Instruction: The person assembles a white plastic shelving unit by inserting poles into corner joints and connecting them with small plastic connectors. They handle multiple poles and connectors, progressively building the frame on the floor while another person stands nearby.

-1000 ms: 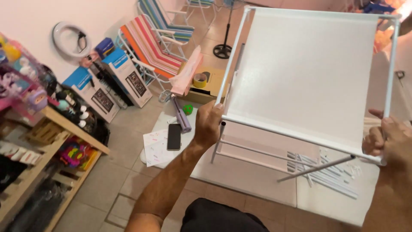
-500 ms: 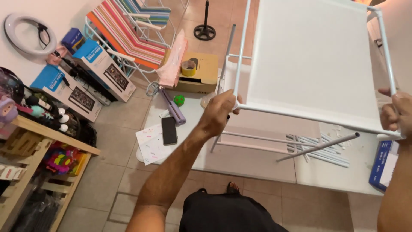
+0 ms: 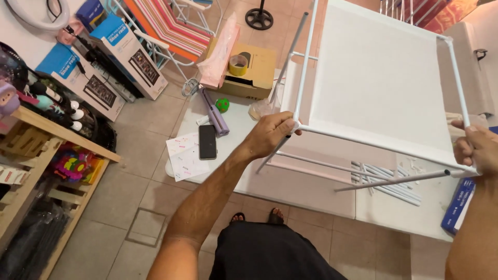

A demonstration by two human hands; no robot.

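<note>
The cardboard box point(image 3: 252, 72) carries 1 tape roll point(image 3: 238, 65). Left hand point(image 3: 270, 136) and right hand point(image 3: 476, 149) clasp the white rack frame point(image 3: 381, 83), now held lower than before.

phone point(image 3: 207, 141) lies on the low table point(image 3: 311, 189), left of the rack point(image 3: 381, 83); cardboard box point(image 3: 251, 72) behind.

White rack point(image 3: 381, 83), striped chair point(image 3: 166, 23)

A white tube-framed rack point(image 3: 381, 83) with a fabric shelf panel, apparently tilted, held above the floor.
</note>
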